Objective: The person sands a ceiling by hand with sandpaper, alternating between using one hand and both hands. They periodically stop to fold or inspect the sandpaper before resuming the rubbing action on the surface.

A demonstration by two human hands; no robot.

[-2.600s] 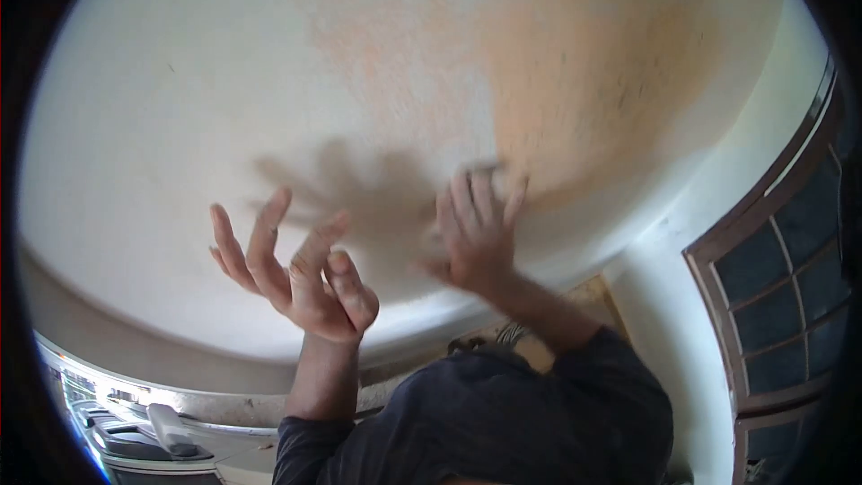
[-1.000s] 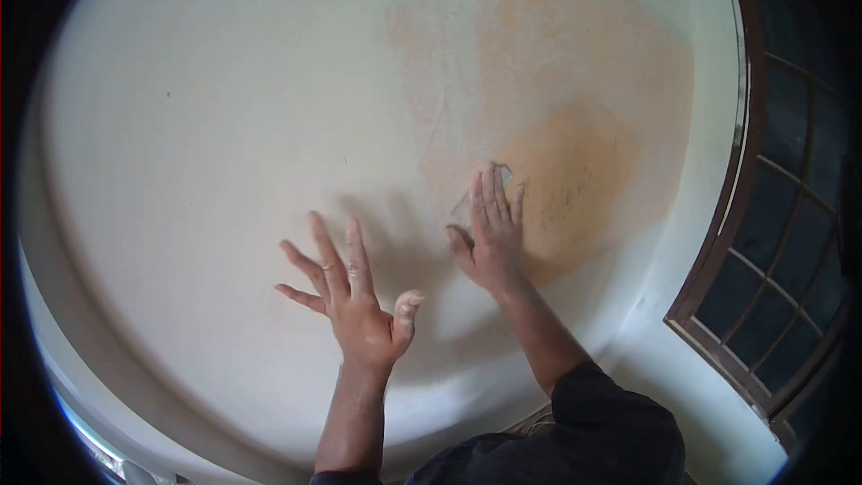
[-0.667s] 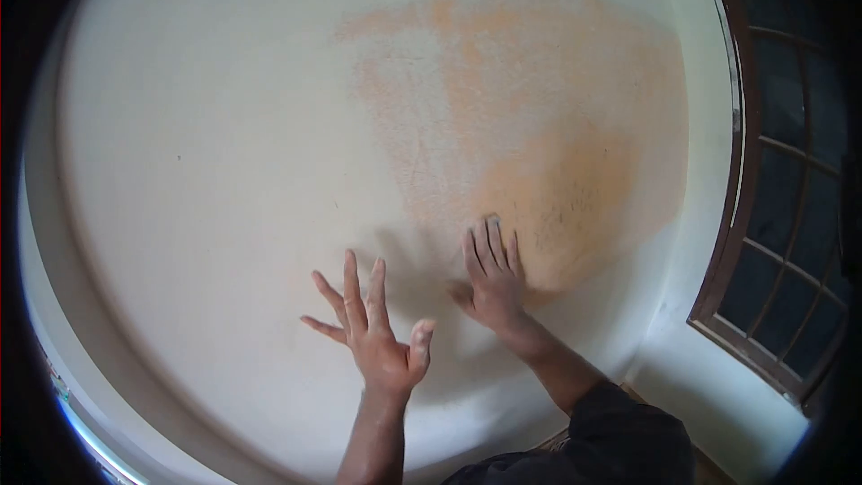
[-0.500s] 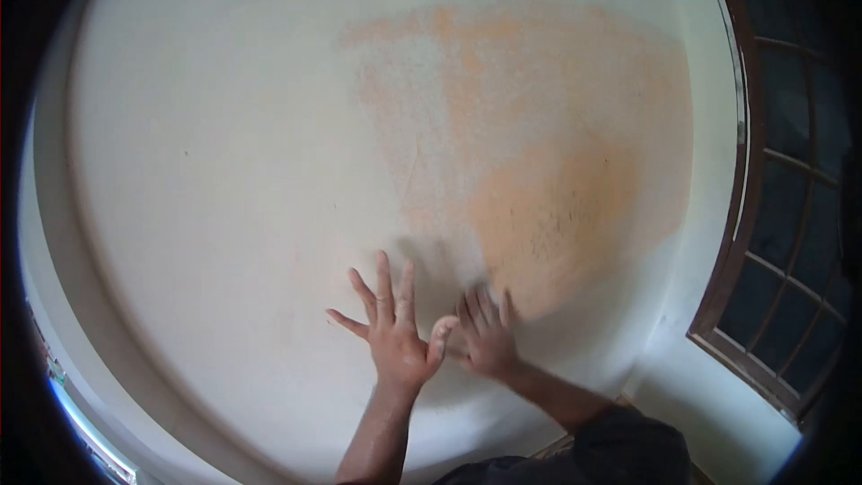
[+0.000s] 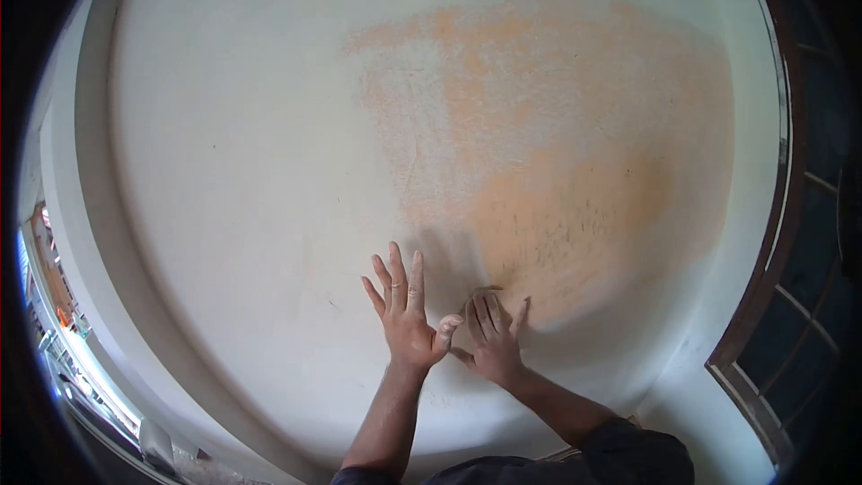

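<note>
Pressing the wall (image 5: 269, 171), both hands' fingers (image 5: 395, 274) point upward.

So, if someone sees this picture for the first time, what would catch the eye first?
Most likely the large orange patch on the pale wall, spreading over the upper right part of the view. Just below it, the left hand is flat with fingers spread, and the right hand presses on the wall at the patch's lower edge, with something small under its fingertips that is too hidden to identify. A dark-framed window stands at the right edge.
</note>
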